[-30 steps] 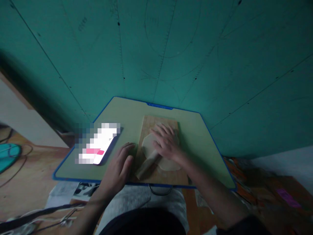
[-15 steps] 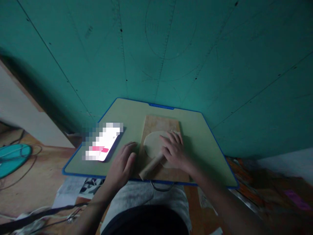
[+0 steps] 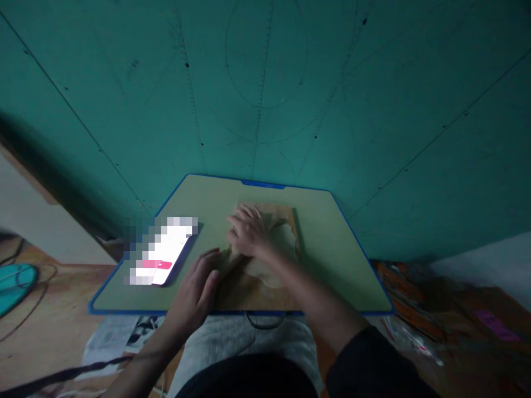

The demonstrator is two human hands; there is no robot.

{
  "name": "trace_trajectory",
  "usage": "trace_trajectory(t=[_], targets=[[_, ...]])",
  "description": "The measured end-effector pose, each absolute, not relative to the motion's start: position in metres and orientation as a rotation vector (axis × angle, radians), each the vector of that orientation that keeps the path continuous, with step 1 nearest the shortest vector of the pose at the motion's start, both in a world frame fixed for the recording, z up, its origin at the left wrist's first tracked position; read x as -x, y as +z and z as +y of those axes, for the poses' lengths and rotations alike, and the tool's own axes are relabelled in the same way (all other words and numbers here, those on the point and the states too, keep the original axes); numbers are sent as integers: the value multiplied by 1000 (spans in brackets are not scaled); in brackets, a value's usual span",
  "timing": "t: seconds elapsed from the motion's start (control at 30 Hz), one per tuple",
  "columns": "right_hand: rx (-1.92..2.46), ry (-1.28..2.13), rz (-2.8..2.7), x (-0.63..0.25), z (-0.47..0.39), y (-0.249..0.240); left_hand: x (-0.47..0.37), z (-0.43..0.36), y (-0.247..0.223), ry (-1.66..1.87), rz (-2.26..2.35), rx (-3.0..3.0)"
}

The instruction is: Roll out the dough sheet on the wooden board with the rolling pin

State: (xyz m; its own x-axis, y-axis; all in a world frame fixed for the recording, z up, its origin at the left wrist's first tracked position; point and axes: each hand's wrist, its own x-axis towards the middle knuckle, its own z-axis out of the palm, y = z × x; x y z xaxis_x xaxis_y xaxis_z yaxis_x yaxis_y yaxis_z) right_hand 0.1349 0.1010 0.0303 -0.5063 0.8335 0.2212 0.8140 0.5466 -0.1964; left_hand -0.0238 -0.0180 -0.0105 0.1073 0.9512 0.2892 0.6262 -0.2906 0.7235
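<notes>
A flat sheet of pale dough lies on a wooden board, partly under my right forearm. My right hand is at the board's upper left, its fingers bent over the dough's left edge; what is under the palm is hidden. A rolling pin lies slanted at the board's left side, its upper end near my right palm. My left hand rests on the table left of the board, fingers loosely spread and holding nothing, close to the pin's lower end.
The small table has a blue rim. A phone with a lit screen lies on its left side. A green wall rises behind. Cables and a teal round object are on the floor at left.
My right hand has moved left across the board, from the dough's right part to its left edge. The dough's outline has changed and looks folded or rumpled. The view has shifted slightly.
</notes>
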Motion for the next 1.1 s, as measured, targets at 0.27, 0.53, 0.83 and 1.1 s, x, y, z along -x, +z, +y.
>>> trace_trajectory(t=[0.27, 0.53, 0.83, 1.1], targets=[[1417, 179, -2513, -222, 23, 16, 24, -22, -10, 1105, 1482, -1936], [1342, 151, -2609, -138, 97, 29, 22, -32, -8, 1373, 1470, -2097], [1270, 150, -2680, -166, 76, 29, -82, -74, 22, 822, 946, -2494], [1345, 309, -2810, -191, 59, 39, -162, -40, -20, 642, 1137, -2466]])
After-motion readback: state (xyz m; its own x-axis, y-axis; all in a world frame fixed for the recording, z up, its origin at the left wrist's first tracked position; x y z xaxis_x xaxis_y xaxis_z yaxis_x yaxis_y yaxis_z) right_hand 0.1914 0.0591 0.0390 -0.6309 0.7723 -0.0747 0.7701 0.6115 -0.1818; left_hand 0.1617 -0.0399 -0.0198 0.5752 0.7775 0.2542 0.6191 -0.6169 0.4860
